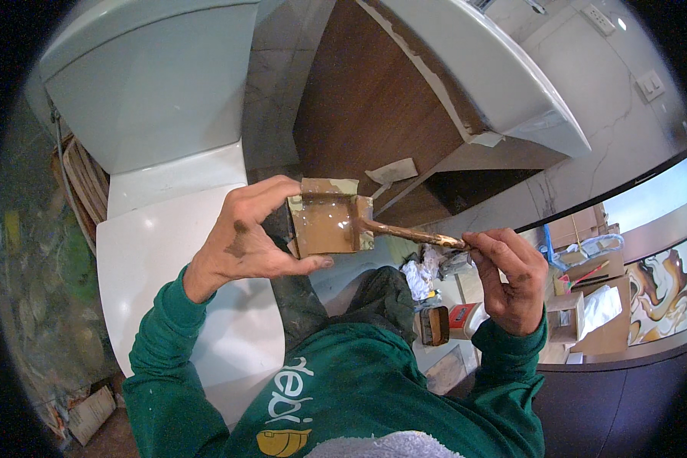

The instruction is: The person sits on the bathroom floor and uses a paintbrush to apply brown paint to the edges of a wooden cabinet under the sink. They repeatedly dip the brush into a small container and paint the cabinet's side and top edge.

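My left hand (240,240) holds a small brown square block (322,225), taped at its edges, up in front of me. My right hand (511,278) grips the handle of a thin paint-stained brush (412,234). The brush head rests against the right side of the block. Both sleeves are green. The two hands hang above a white toilet lid (175,282) and the floor beside it.
A white toilet cistern (153,76) stands at upper left. A brown wooden vanity (366,99) under a white basin (496,76) fills the upper middle. On the floor lie a wide brush (435,326), crumpled paper (424,275) and cardboard boxes (588,313).
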Demonstrator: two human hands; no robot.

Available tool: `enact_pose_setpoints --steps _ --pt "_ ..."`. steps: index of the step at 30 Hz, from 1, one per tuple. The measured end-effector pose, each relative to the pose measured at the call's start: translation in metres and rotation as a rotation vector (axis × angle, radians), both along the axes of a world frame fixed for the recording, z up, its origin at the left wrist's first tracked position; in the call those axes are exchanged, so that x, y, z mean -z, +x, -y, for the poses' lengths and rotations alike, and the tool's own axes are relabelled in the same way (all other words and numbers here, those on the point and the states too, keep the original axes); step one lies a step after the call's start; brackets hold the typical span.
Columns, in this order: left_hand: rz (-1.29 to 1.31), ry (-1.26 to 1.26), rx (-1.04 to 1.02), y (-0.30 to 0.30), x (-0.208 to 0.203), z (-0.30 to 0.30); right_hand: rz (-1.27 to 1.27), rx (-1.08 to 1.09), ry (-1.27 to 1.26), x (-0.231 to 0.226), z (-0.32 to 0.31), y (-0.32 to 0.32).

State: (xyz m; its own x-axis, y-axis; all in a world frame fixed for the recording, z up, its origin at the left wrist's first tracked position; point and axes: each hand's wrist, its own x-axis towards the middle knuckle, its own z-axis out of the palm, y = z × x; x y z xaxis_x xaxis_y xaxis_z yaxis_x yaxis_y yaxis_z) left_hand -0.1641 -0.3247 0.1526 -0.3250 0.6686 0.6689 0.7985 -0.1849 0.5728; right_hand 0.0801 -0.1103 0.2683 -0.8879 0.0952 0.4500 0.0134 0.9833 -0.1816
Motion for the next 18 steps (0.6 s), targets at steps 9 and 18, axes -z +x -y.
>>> enact_pose_setpoints --steps 9,18 --pt "0.002 -0.005 -0.004 0.001 -0.004 0.001 0.130 0.025 -0.228 0.019 0.001 0.001" --pt "0.023 0.032 -0.039 -0.007 0.000 0.004 0.138 0.087 -0.515 0.038 -0.001 0.016"
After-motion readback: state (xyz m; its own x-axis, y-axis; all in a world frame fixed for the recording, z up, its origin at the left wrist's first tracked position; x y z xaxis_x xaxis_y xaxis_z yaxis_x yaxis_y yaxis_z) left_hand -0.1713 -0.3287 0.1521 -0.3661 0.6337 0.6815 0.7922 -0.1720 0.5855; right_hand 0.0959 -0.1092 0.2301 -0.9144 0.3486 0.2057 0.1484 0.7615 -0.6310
